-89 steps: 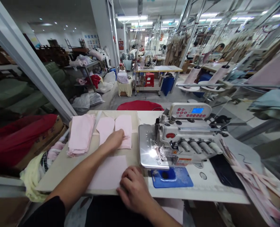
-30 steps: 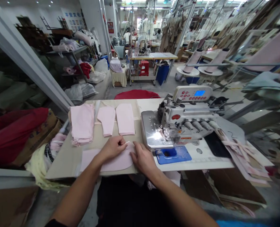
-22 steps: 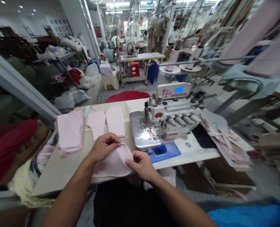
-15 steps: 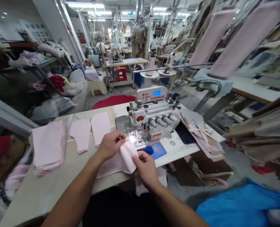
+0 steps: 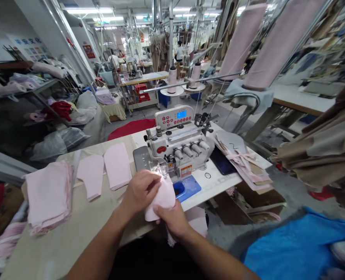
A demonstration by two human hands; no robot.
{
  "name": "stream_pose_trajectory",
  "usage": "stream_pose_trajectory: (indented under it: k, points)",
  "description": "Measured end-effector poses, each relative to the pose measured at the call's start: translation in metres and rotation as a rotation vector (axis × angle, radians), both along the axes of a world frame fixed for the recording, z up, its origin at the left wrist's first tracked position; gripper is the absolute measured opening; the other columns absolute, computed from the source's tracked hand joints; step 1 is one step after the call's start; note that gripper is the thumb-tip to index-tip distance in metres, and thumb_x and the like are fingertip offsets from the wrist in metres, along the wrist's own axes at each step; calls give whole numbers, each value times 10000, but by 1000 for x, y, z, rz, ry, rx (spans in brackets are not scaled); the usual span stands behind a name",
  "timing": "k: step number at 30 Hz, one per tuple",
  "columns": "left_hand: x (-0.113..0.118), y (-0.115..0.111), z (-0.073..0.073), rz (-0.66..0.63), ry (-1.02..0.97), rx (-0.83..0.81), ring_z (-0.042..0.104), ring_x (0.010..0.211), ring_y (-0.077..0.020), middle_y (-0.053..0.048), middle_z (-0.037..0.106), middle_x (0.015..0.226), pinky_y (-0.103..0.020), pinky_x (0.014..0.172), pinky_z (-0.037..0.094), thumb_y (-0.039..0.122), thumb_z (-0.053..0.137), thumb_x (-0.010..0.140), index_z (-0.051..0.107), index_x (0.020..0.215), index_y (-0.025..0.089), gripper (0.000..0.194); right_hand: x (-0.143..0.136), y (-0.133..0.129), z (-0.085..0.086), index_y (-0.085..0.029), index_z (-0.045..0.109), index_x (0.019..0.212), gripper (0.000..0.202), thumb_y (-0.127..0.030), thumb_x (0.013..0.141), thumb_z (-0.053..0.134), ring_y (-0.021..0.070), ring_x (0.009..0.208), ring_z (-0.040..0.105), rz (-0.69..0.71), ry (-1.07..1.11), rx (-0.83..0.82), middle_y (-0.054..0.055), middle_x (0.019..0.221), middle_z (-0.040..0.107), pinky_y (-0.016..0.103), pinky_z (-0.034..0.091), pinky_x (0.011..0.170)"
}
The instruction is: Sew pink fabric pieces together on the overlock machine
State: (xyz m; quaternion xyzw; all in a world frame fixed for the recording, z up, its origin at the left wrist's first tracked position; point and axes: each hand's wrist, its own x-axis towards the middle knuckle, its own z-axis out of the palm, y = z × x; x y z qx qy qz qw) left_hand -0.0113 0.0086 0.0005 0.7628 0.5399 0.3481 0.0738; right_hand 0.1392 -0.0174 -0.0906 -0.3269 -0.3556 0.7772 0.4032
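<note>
A pink fabric piece [image 5: 164, 196] is held between my two hands at the front of a white overlock sewing machine [image 5: 181, 146]. My left hand [image 5: 141, 188] pinches its upper left edge, close to the lit presser foot area. Lower down, my right hand [image 5: 172, 217] grips the near right edge, thumb on top and fingers underneath. The fabric's far edge reaches the machine's needle area, but whether it lies under the foot is hidden by my left fingers. More pink fabric [image 5: 198, 221] hangs below the table edge, beside my right hand.
On the table's left lie a folded pink fabric stack [image 5: 48, 194] and two smaller cut piles [image 5: 92, 175] [image 5: 117, 165]. Right of the machine are a dark phone [image 5: 223, 161] and a bundle of tied pink pieces [image 5: 248, 163]. Thread cones [image 5: 172, 79] stand behind.
The fabric has moved up to the needle area and turned, its fold now opened flatter. My right hand has shifted lower along the edge. The camera view has swung slightly right.
</note>
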Motion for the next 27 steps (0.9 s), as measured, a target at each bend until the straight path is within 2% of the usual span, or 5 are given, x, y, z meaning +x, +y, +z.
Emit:
stream_pose_trajectory:
  k: [10,13,17,23,27]
  points:
    - [-5,7,-2,70,29,10,626,949,-218,-61,727,981,-381,883,492,226,601,917,694,1002,226,126,-1,13,7,-152,713,716,349,-481,714,831,135,532,521,-19,-178,85,10,586,635,257,422,505]
    - [-4,6,-3,102,96,41,608,991,-228,-67,713,1034,-388,899,472,154,571,909,719,1027,239,207,1,15,15,-151,744,750,291,-433,740,817,152,602,562,-33,-172,137,22,669,685,274,448,587]
    - [1,-1,-5,106,221,84,566,1005,-245,-58,701,1082,-395,846,417,84,568,884,776,915,298,300,7,19,21,-167,782,881,273,-406,754,812,170,706,599,-58,-123,206,24,806,728,286,470,692]
    - [12,-7,-6,50,297,54,573,891,-214,-40,725,932,-407,840,346,210,591,943,781,918,313,218,21,29,20,-177,736,770,262,-422,734,823,127,622,518,-108,-107,192,-20,677,639,247,423,616]
    - [19,-4,-4,37,300,35,584,850,-203,-38,720,900,-397,816,335,228,552,974,777,929,303,241,30,34,20,-178,751,788,265,-420,722,837,130,650,536,-115,-85,160,-8,724,669,253,427,638]
